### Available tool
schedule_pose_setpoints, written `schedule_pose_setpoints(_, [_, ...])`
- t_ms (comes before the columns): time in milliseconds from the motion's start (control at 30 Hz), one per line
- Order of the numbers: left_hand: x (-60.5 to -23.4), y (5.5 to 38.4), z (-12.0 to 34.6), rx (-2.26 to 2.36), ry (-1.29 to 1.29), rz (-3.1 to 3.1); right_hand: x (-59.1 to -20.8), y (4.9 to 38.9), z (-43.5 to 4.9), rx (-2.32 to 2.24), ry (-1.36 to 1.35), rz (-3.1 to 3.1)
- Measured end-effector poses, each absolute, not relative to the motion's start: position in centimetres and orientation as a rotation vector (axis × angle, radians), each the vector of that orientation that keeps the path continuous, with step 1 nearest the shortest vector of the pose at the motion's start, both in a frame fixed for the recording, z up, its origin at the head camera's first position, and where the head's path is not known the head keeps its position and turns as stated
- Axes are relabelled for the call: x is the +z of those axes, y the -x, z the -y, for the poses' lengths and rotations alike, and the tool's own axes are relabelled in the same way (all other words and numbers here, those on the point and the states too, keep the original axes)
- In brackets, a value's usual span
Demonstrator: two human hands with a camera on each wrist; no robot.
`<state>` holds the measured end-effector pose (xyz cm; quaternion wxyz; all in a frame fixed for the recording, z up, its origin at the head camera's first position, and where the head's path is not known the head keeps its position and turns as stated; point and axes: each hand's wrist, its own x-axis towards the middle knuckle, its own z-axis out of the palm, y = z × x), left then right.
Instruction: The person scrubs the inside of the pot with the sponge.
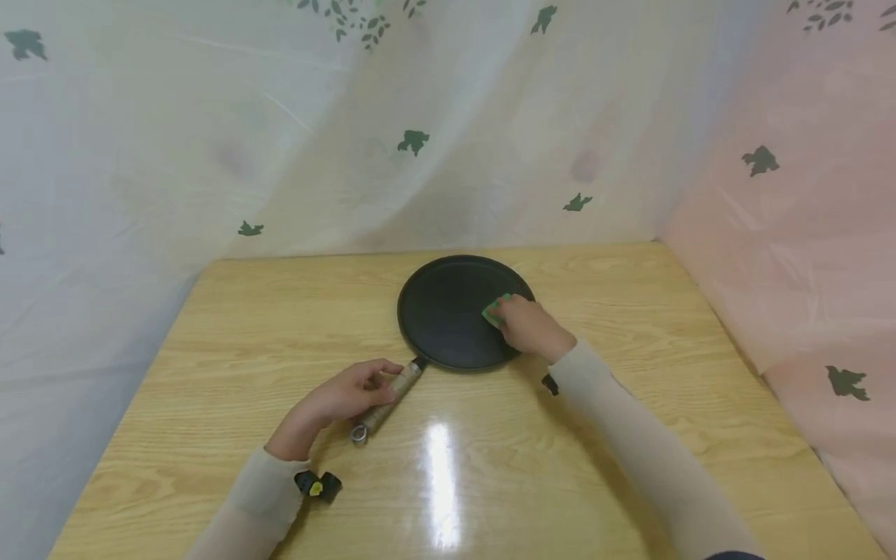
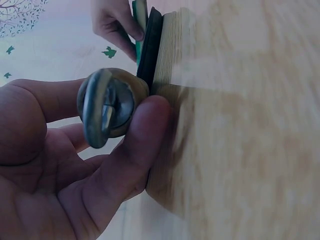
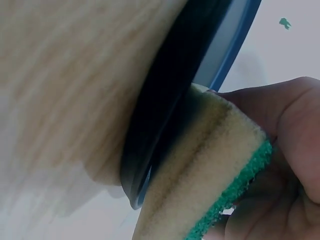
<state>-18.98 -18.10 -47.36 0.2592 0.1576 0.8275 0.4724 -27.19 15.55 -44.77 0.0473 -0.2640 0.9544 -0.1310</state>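
Observation:
A flat round black pan (image 1: 448, 307) lies on the wooden table, its brown handle (image 1: 393, 397) pointing toward the front left. My left hand (image 1: 348, 393) holds that handle between thumb and fingers. A metal hanging ring (image 2: 96, 107) at the handle's end faces the left wrist camera. In my right hand (image 1: 530, 327) is a sponge (image 3: 202, 165) with a yellowish soft side and a green scouring layer. The soft side lies against the pan, right of its middle, and the green layer faces the palm. My right hand partly covers the sponge in the head view.
The wooden table (image 1: 266, 311) stretches around the pan on all sides. Behind it hangs a pale curtain (image 1: 315, 155) with green bird prints, and a pinkish one (image 1: 805, 257) borders the right edge. A bright light reflection shows on the tabletop in front.

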Motion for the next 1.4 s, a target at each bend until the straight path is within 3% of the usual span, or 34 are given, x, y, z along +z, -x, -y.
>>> schedule_pose_setpoints(600, [-47.3, 19.3, 17.9, 1.272, -0.43, -2.24, -45.5, 24.4, -15.3, -0.419, 0.906, -2.918])
schedule_pose_setpoints(1400, [-47.5, 19.0, 18.1, 1.272, -0.42, -2.25, -46.0, 23.5, -12.7, -0.491, 1.166, -2.865])
